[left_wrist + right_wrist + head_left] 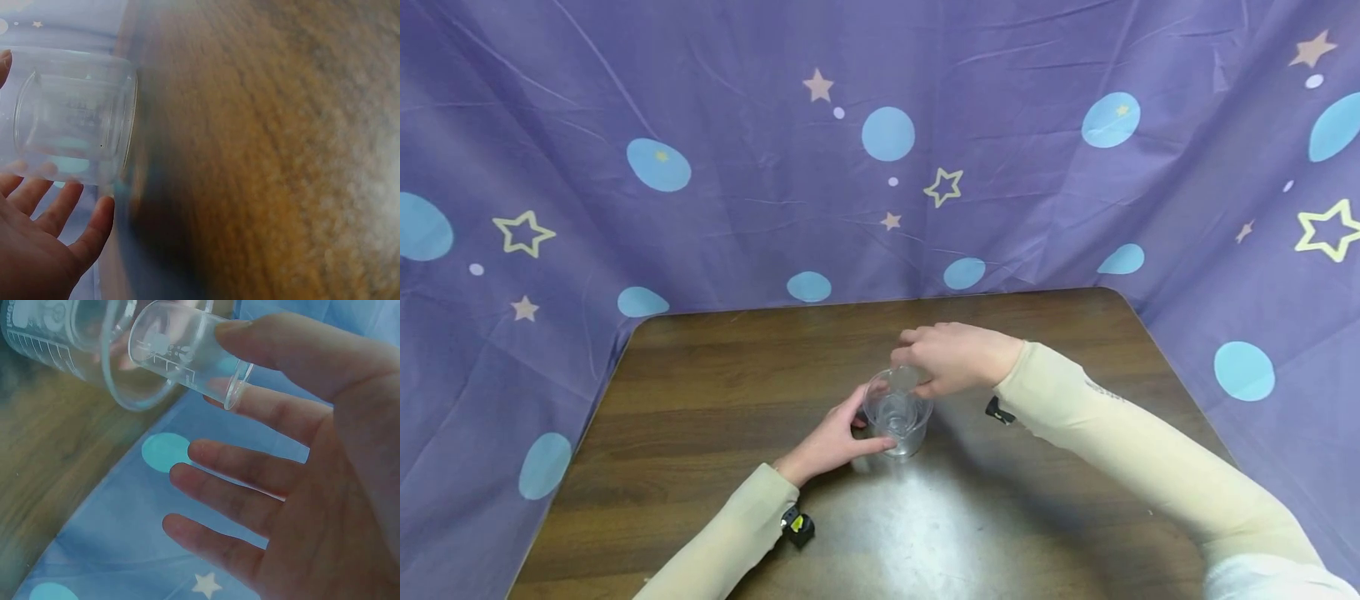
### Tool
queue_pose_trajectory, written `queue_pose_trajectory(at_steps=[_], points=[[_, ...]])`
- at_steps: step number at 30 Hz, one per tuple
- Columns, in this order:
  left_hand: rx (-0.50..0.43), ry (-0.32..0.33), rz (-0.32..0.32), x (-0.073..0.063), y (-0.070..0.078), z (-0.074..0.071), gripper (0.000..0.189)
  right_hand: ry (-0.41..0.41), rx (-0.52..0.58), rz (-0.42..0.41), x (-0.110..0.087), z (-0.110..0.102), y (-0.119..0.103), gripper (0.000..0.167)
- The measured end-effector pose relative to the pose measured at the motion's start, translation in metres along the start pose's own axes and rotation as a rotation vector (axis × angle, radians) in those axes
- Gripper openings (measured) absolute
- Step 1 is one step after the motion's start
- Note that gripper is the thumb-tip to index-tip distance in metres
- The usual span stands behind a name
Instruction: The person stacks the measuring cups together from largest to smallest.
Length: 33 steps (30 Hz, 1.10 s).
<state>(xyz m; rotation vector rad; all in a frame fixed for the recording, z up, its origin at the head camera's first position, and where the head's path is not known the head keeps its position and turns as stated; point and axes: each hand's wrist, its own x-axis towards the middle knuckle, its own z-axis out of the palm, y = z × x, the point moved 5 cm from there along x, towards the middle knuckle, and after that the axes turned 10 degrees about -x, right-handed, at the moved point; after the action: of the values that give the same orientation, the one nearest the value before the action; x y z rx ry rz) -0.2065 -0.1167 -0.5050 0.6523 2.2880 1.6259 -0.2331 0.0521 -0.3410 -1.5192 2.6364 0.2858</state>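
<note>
A large clear glass beaker (pixel 913 442) stands upright on the wooden table. My left hand (pixel 829 442) holds it from the left, thumb on the near side and fingers round the far side. A smaller glass beaker (pixel 69 115) sits inside, near the base. Between thumb and index finger, my right hand (pixel 958 357) pinches the rim end of a small beaker (pixel 169 347) with white printed marks. That small beaker's lower end is at the large one's mouth; how far inside it reaches is hard to tell. The right hand's other fingers are extended, touching nothing.
The brown wooden table (pixel 722 375) reaches back to a purple curtain (pixel 737 167) with stars and blue dots, which also hangs on both sides. A bright glare lies on the tabletop in front of the large beaker.
</note>
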Motion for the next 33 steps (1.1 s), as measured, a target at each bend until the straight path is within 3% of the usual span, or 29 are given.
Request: queue_pose_trajectory(at_steps=[16,33], points=[[0.004,0.009,-0.044,-0.002,-0.004,-0.001,0.094,0.001,-0.039,-0.037,0.017,0.031,-0.009,0.04],[-0.017,0.007,-0.008,-0.003,-0.002,-0.001,0.094,0.003,-0.136,-0.027,0.023,0.047,-0.016,0.054]])
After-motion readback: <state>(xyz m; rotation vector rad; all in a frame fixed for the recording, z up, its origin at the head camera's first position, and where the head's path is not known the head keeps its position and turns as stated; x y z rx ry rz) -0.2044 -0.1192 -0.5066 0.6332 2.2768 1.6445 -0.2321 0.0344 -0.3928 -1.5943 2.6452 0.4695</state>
